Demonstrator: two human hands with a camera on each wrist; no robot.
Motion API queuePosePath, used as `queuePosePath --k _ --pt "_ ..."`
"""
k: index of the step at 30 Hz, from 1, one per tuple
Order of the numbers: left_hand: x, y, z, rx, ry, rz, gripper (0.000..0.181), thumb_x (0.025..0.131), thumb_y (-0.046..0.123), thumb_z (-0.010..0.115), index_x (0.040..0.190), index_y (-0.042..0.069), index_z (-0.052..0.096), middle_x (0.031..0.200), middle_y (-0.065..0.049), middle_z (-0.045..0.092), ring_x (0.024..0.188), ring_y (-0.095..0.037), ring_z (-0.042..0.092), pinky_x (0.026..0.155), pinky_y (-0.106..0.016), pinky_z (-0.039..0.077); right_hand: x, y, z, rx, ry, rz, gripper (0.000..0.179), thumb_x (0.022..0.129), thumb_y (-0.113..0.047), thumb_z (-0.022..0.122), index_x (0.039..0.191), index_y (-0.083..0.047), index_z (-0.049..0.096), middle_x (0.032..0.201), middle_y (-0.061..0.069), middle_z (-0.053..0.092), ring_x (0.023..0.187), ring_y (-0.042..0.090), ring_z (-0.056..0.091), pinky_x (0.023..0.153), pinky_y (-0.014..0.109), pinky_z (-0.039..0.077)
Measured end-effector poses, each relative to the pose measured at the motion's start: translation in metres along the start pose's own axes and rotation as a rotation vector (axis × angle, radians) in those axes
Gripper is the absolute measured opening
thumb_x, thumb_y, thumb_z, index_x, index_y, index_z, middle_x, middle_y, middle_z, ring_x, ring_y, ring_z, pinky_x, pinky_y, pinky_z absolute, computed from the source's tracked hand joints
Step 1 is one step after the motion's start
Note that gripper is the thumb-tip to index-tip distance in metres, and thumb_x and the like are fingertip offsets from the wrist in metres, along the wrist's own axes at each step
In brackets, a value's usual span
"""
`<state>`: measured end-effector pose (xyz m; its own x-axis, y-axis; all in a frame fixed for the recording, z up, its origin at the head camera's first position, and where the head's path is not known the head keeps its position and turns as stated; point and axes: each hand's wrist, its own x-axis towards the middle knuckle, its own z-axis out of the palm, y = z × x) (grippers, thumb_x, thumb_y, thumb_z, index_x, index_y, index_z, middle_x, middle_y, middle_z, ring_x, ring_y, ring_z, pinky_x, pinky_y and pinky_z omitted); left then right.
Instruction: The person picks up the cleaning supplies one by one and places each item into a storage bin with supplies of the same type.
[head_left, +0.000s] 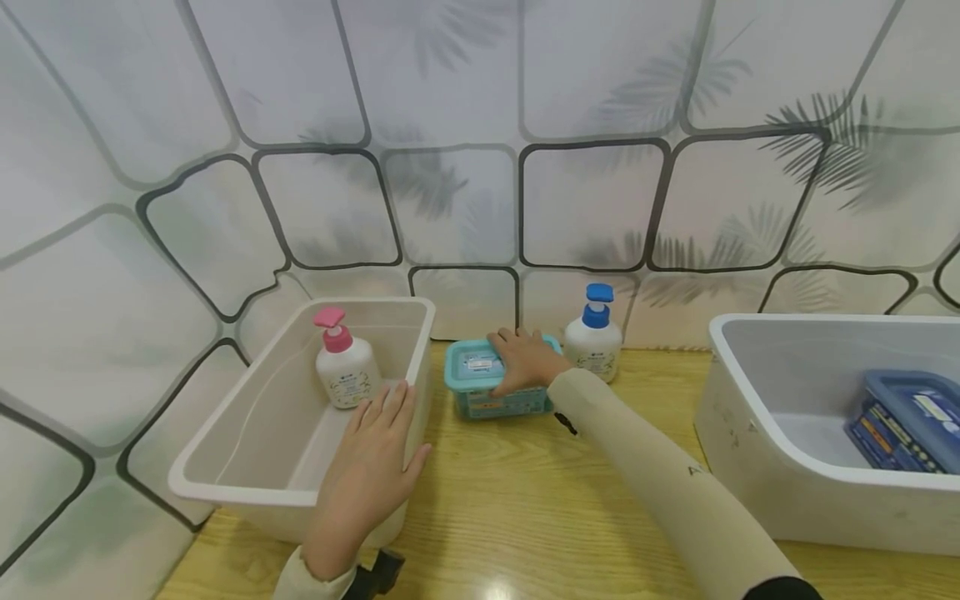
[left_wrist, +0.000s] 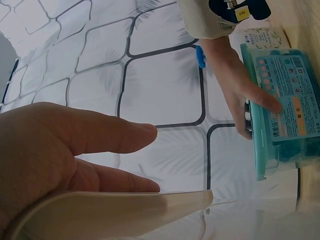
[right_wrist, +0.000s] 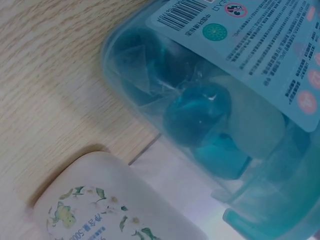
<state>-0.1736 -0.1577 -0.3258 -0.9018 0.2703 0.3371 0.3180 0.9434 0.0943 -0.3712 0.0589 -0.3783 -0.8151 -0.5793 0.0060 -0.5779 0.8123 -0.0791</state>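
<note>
My right hand [head_left: 528,362] grips a tub of laundry pods [head_left: 498,406] with a teal lid, its fingers across the top and its thumb at the near side. The left wrist view shows that thumb on the label of the tub [left_wrist: 295,100]. Glossy blue pods [right_wrist: 197,115] show through the clear wall in the right wrist view. My left hand [head_left: 372,462] rests with straight fingers on the right rim of a white bin [head_left: 247,492]. Inside that bin stands a white pump bottle [head_left: 348,375] with a pink pump.
A white pump bottle [head_left: 592,342] with a blue pump stands just right of the tub, near the wall. Another white bin [head_left: 750,483] at the right holds a dark blue lidded box [head_left: 911,417]. The wooden table [head_left: 525,508] meets a patterned wall covering [head_left: 457,208].
</note>
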Motion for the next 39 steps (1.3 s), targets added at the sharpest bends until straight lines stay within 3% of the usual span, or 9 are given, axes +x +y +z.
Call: queuePosePath --k 23,39 --pt "0.0001 -0.0007 0.0002 0.006 0.002 -0.002 0.065 0.085 0.03 0.066 0.137 -0.003 0.044 0.144 -0.018 0.044 0.135 -0.037 0.037 0.112 -0.053 0.03 0.0029 0.0022 0.0024 -0.027 -0.018 0.032 0.1 0.069 -0.064 0.068 0.146 -0.013 0.029 0.135 0.016 0.045 0.123 0.035 0.044 0.103 0.062 0.034" --pt "-0.0004 0.0002 0.001 0.0 0.001 0.005 0.065 0.086 0.03 0.066 0.137 -0.003 0.044 0.143 -0.018 0.044 0.135 -0.037 0.038 0.112 -0.053 0.03 -0.0024 -0.0006 0.0035 -0.048 0.028 0.009 0.098 0.068 -0.064 0.068 0.142 -0.011 0.033 0.128 0.016 0.049 0.117 0.034 0.047 0.099 0.06 0.037"
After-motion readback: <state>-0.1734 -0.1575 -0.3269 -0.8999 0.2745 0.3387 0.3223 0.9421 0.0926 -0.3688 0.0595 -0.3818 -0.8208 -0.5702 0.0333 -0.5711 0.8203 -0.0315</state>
